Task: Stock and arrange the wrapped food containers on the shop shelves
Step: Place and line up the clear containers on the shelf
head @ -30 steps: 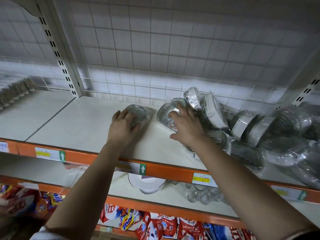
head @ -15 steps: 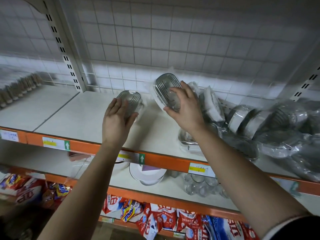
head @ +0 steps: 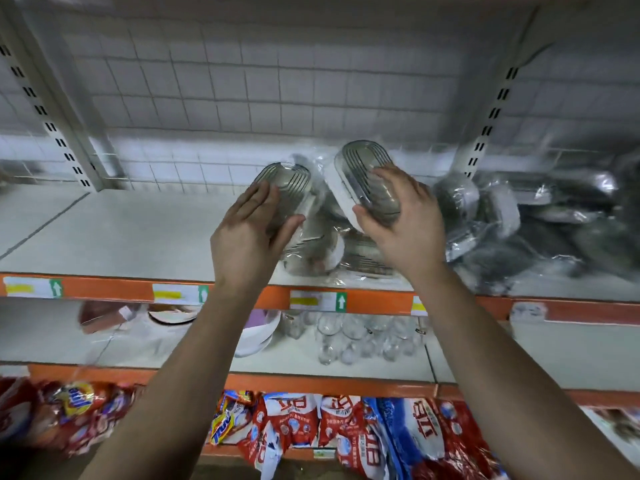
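- L hand point(head: 247, 233): raised to the top shelf point(head: 138, 230), back of the hand toward the camera. Fingers nearly straight and close together, laid flat on the L container point(head: 289, 176); thumb spread out across its lower edge. No curl round it visible.
- L container: clear oval tub w/ ribbed base, in plastic wrap, tilted w/ base toward the camera. Sits over the middle of the top shelf. Cannot tell if its lower end touches the shelf.
- R hand point(head: 401, 223): grips the R container point(head: 367, 164). Thumb at its lower end, fingers curled over its ribbed face.
- R container: same type, white lid on the far side, wrapped. Held clear of the shelf, tilted, top end leaning L. Just beside the L container and higher; contact between the two cannot be confirmed.
- Pile of wrapped tubs point(head: 512, 216): lies loose on the R part of the top shelf, starting under both hands and running to the R edge of view. Approx. count not readable due to blur and glare.
- Shelf front: orange strip point(head: 104, 289) w/ price labels point(head: 318, 301).
- Back wall: white wire grid point(head: 242, 81), slotted post point(head: 52, 109) at L.
- Middle shelf: drinking glasses point(head: 360, 337) in a group, white bowls point(head: 256, 337) to their L.
- Bottom shelf: red, white and blue bags point(head: 346, 431).
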Motion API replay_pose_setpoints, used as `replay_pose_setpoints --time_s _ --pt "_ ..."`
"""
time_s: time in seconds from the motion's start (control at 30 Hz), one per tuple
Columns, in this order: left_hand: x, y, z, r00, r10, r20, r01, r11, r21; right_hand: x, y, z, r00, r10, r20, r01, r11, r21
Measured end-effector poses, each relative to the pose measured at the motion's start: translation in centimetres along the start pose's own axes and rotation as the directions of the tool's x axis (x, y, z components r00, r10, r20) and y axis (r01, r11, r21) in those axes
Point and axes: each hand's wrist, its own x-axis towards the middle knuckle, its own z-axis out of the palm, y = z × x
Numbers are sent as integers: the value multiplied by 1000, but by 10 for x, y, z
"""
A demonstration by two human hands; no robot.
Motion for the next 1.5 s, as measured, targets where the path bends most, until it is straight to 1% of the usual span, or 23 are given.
replay_pose_setpoints --time_s 0.07,0.17,0.23,0.33,0.4,0.47,0.57,0.67,0.73,0.8,0.87,0.93,1.07,1.13,1.2,1.3,1.37,1.5 --pt "-11 32 3 1000 18 -18 -18 1000 2 -15 19 -32 999 21 -45 -20 1000 15" --pt "-33 88 9 997 56 -53 -56 998 16 -43 54 -87 997 40 -66 -41 999 -12" --pt "-50 124 12 997 57 -54 -57 998 7 -62 76 -121 996 37 -81 -40 999 -29" --pt "-82 182 17 997 62 -39 -62 998 1 -96 111 -172 997 28 -72 -32 999 -43" --pt "-106 214 20 998 57 -30 -57 998 -12 -119 131 -200 997 56 -48 -58 997 -41" --pt "-129 244 25 999 35 -2 -35 998 -50 -142 152 -225 996 85 -35 -87 995 -44" --pt "-164 281 35 998 16 61 -12 998 -61 -179 179 -251 990 135 -33 -137 989 -55" --pt "-204 311 55 991 -15 131 32 991 -131 -222 206 -266 983 165 -78 -169 984 -55" --pt "-233 322 76 978 -6 207 35 990 -137 -250 224 -268 978 198 -64 -202 977 -62" --pt "-257 329 102 948 -31 316 72 990 -121 -272 246 -265 960 279 3 -277 955 -104" --pt "-274 333 127 911 -68 407 119 988 -100 -288 268 -257 927 367 80 -352 923 -155" --pt "-286 332 158 884 -54 465 98 993 -71 -300 296 -245 880 450 154 -414 884 -215" --pt "-304 319 222 829 8 560 -8 1000 -3 -315 351 -215 799 546 251 -463 826 -321" --pt "-312 311 256 792 -9 611 -11 999 30 -322 377 -196 778 563 280 -464 814 -349" --pt "-318 303 284 748 -50 661 14 998 59 -326 397 -178 749 578 325 -454 804 -383" --pt "-332 291 323 701 -56 711 -9 996 86 -335 427 -154 746 573 339 -431 804 -410" --pt "-338 286 341 683 -62 728 -26 994 109 -339 440 -143 751 565 343 -408 804 -432" --pt "-339 286 377 692 -84 717 -20 991 135 -346 462 -125 761 548 346 -340 792 -508"
